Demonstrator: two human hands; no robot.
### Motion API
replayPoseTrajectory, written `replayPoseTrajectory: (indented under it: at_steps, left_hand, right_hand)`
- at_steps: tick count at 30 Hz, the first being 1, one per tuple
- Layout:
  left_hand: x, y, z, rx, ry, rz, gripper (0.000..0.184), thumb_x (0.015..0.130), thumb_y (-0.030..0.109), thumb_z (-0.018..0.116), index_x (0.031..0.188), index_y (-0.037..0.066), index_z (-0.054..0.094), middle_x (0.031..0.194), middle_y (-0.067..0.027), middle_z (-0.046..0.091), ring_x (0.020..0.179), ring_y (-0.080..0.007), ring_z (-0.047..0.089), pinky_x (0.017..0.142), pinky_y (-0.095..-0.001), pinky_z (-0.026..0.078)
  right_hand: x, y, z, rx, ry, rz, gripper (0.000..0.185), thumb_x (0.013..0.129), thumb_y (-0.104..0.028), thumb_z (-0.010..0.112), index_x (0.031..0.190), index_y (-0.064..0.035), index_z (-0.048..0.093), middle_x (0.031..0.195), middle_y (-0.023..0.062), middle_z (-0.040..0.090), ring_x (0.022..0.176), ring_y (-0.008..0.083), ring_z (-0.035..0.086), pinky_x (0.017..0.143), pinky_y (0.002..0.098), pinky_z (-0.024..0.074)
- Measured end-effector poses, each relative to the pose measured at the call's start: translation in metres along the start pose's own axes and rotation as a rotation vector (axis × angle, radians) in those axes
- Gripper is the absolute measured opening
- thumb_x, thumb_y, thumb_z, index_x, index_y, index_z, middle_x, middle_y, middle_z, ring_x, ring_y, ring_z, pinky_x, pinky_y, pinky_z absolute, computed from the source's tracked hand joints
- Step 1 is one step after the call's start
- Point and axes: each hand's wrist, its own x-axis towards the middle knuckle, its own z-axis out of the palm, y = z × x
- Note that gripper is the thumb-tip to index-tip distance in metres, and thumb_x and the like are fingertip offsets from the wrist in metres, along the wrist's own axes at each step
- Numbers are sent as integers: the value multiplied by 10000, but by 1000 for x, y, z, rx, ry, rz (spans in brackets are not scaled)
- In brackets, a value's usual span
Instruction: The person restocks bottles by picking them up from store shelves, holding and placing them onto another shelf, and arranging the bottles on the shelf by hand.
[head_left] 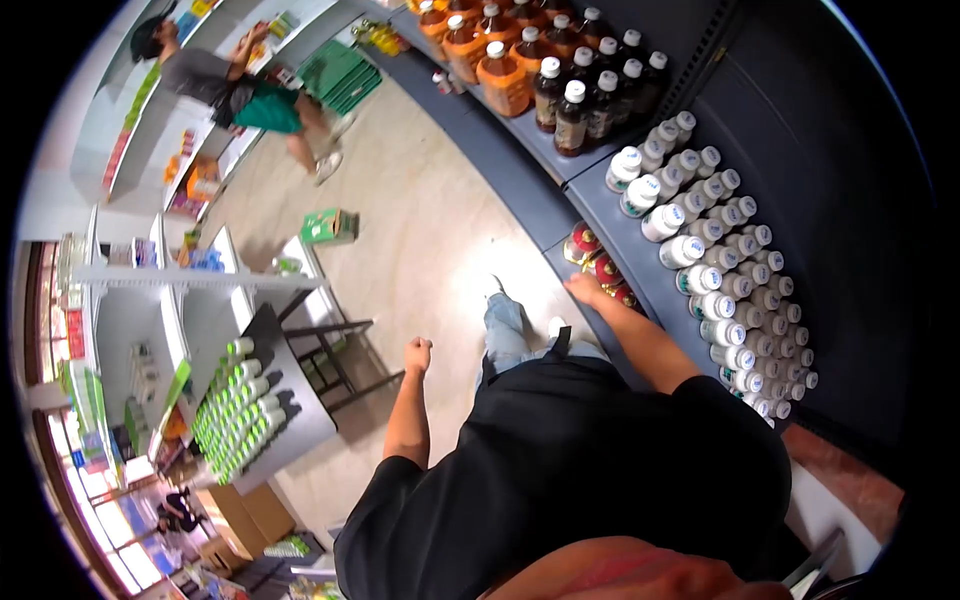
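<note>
My left hand (418, 355) hangs over the floor on the left with its fingers curled closed, and I see nothing in it. On the other side, my right hand (584, 288) is held low beside the dark shelf, its fingers loosely curled and no object visible in them. Closest to it are several red and gold containers (603, 269) on the bottom shelf, partly hidden by my forearm; I cannot tell whether the hand touches them. Above them, rows of white bottles (705, 278) with white caps fill the dark shelf (625, 235).
Dark brown bottles (570, 120) and orange bottles (503, 82) stand farther along the shelf. A green box (328, 226) lies on the floor. Left is a table (305, 430) with green-and-white bottles (235, 420). Another person (215, 85) stands at the far shelves, near green crates (340, 77).
</note>
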Motion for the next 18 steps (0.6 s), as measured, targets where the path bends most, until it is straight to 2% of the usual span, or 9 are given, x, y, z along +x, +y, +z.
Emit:
replayPoseTrajectory:
  at_steps: [2, 3, 4, 5, 6, 10, 14, 16, 18]
  left_hand:
    - [-82, -40, 15, -102, 89, -161, 217, 831, 248, 591, 745, 56, 643, 604, -32, 542, 605, -145, 499, 568, -353, 423]
    - [-105, -92, 38, -67, 19, -324, 376, 839, 328, 585, 911, -20, 708, 937, -225, 714, 902, -314, 680, 822, -409, 519]
    - [-143, -114, 56, 6, -45, -432, 416, 832, 359, 587, 959, -17, 710, 963, -230, 714, 936, -340, 674, 844, -427, 519]
    - [-186, -128, 63, 271, -273, -141, 437, 851, 397, 560, 994, 16, 717, 969, -226, 713, 967, -344, 667, 867, -437, 519]
    - [-222, -138, 75, 316, -374, -68, 434, 854, 396, 557, 991, 16, 717, 963, -224, 714, 956, -340, 669, 859, -435, 522]
    - [-294, -158, 115, 170, -484, -145, 425, 866, 390, 546, 981, 19, 716, 942, -218, 715, 911, -321, 679, 827, -429, 530]
    - [-307, -177, 113, 131, -538, -134, 417, 878, 385, 534, 971, 21, 714, 920, -211, 717, 865, -303, 689, 796, -423, 538]
    - [-303, -192, 108, 126, -541, -143, 413, 884, 383, 529, 966, 22, 714, 909, -208, 717, 843, -294, 694, 780, -420, 543]
    - [-286, -198, 92, 114, -505, -187, 410, 890, 380, 523, 961, 24, 713, 898, -205, 718, 820, -285, 699, 764, -416, 547]
  right_hand:
    - [14, -19, 10, 111, -21, -36, 397, 808, -390, 604, 759, -1, 663, 809, 232, 664, 791, 396, 638, 715, 461, 491]
    - [16, -34, 15, 85, -1, -88, 379, 795, -375, 606, 755, -3, 663, 821, 233, 665, 801, 399, 635, 741, 459, 497]
    - [14, -40, 21, 68, -36, -120, 377, 803, -374, 601, 751, -5, 658, 815, 233, 659, 796, 401, 628, 738, 459, 491]
    - [12, -45, 30, 55, -72, -153, 375, 811, -373, 596, 746, -7, 652, 810, 234, 654, 791, 404, 621, 735, 460, 485]
    - [7, -52, 42, 44, -106, -189, 374, 819, -372, 592, 742, -9, 646, 804, 234, 649, 786, 406, 613, 732, 460, 478]
    - [-11, -10, 94, -598, -416, -465, 416, 871, -371, 479, 821, -24, 704, 956, 224, 678, 942, 422, 611, 864, 480, 480]
    - [-51, 60, 122, -818, -549, -410, 427, 891, -403, 474, 908, -62, 729, 1020, 190, 691, 1015, 400, 628, 891, 472, 487]
    - [-100, 26, 89, -917, -681, -195, 417, 932, -383, 444, 1041, -95, 725, 1067, 168, 696, 1055, 374, 640, 908, 476, 498]
    - [-55, 168, 136, -1086, -867, -522, 432, 953, -385, 431, 1169, -114, 688, 1138, 165, 686, 1072, 367, 642, 916, 483, 505]
